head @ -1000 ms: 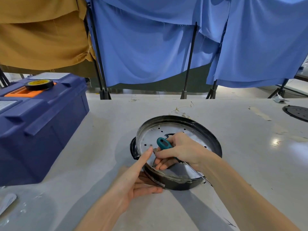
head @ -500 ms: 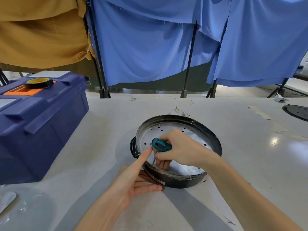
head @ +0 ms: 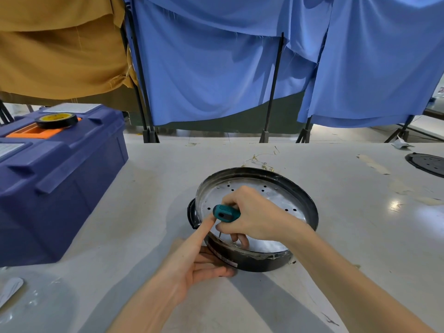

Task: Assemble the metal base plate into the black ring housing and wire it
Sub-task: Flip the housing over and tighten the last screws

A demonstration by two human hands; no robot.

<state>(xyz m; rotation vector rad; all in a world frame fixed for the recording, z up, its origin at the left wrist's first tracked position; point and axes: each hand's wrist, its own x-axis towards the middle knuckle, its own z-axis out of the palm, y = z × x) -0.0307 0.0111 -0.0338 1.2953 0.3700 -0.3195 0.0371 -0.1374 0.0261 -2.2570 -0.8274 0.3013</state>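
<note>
Blue curtains (head: 216, 75) hang on black stands across the back, with a mustard cloth (head: 60, 56) draped at the far left. In front of them runs a pale table (head: 360, 236). On its left side sits a big dark blue toolbox (head: 60, 188) with an orange inlay in the lid.

The black ring housing (head: 259, 263) lies flat on the table near the middle, just ahead of the person. The metal base plate (head: 283, 200), dotted with small holes, sits inside it, below the rim.

The right hand (head: 254, 217) reaches over the near left part of the ring, its fingers curled tightly round a screwdriver (head: 225, 212) with a teal handle. The thin shaft points down into the plate close to the inner wall.

The left hand (head: 189, 267) rests on the table against the outside of the ring, grasping nothing. Its forefinger is stretched out straight, the tip up by the rim just beside the screwdriver handle. The other fingers lie loosely along the foot of the black wall.

A black disc (head: 427, 163) with holes lies at the far right edge of the table. A roll of black tape (head: 56, 120) with a yellow core sits on the toolbox lid. A few thin wire strands (head: 259, 159) lie just behind the ring
</note>
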